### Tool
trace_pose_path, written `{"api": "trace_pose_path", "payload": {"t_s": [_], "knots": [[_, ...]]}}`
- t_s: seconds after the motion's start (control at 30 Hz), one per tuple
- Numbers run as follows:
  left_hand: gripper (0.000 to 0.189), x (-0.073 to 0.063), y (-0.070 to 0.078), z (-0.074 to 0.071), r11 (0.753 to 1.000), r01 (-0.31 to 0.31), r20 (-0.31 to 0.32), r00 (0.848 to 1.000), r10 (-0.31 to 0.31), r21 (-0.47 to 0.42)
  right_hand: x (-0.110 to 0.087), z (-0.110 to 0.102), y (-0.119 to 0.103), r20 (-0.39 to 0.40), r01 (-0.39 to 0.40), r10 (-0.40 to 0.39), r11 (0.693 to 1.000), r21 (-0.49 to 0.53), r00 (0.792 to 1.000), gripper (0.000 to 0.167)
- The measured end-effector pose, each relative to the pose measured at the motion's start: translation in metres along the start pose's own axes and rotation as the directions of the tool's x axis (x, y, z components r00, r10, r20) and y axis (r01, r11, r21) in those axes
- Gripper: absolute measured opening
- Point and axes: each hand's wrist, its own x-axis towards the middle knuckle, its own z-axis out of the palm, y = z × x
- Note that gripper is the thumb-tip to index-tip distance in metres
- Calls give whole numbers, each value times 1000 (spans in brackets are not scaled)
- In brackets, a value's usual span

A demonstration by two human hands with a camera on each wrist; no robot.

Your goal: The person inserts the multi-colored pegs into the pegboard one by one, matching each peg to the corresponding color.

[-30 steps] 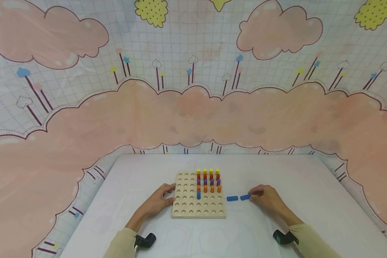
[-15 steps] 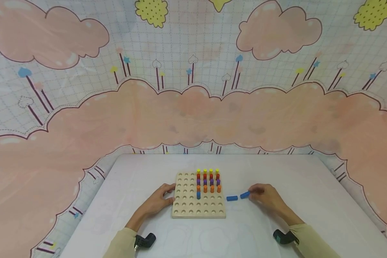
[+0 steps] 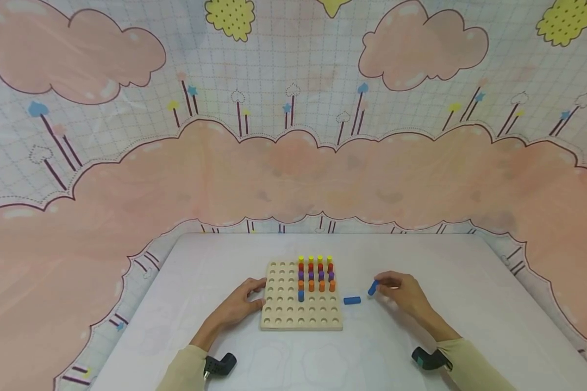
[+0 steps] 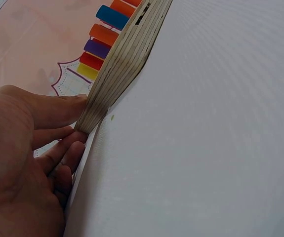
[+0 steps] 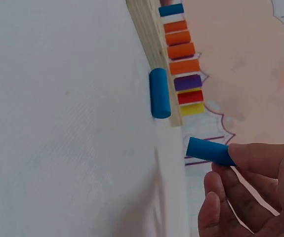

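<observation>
A square wooden pegboard [image 3: 276, 314] with rows of holes lies on the white table. Upright in it are yellow, red, purple and orange pegs, plus one blue peg [image 3: 301, 296]. At the board's left edge rests my left hand [image 3: 239, 301], thumb and fingertips touching its side; the left wrist view shows the thumb [image 4: 58, 109] against the wood. My right hand [image 3: 405, 293], right of the board, pinches a blue peg [image 5: 208, 150] between thumb and fingers, tilted and raised off the table. Another blue peg [image 3: 352, 300] lies flat just right of the board.
The white table [image 3: 293, 361] extends around the board and ends at a back edge beyond it. Behind hangs a backdrop cloth [image 3: 293, 179] with printed clouds. A dark camera mount sits on each wrist, the left mount [image 3: 220, 364] and the right mount [image 3: 429, 359].
My right hand has risen slightly, lifting the blue peg off the table and tilting it from nearly flat to steep. The left hand and board stay where they were.
</observation>
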Motion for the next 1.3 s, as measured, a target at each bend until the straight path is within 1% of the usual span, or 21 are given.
{"api": "trace_pose_path", "payload": {"t_s": [0.17,0.37,0.47,0.57,0.67,0.9,1.03,1.17,1.3], "knots": [[54,0,1,0,1000,4,0,1000,-4,2,-1,-1,-7,-16,10,-10,1000,-6,1000,25],[55,-2,2,-1,1000,5,0,1000,-5,0,-2,0,-21,-45,21,-21,1000,-8,999,25],[54,-2,2,-1,1000,-7,1,1000,7,0,-2,2,-27,-57,27,-28,999,-17,998,23],[54,-2,2,-1,1000,-7,5,1000,7,-4,-3,5,-31,-59,29,-30,999,-27,998,22],[55,-1,1,0,1000,0,5,1000,0,-15,-2,9,-35,-63,24,-25,1000,-14,998,21],[55,-1,0,1,1000,-4,4,1000,5,-17,0,21,-49,-33,20,-19,998,54,999,22],[55,-2,-1,1,1000,-6,9,1000,6,-18,1,29,-55,-17,14,-13,997,73,1000,21],[55,-3,-1,2,1000,-13,9,1000,14,-19,2,36,-59,-12,29,-28,996,86,1000,20],[55,-4,0,3,1000,-3,-4,1000,3,-20,4,42,-64,-3,40,-40,993,107,999,20]]}}
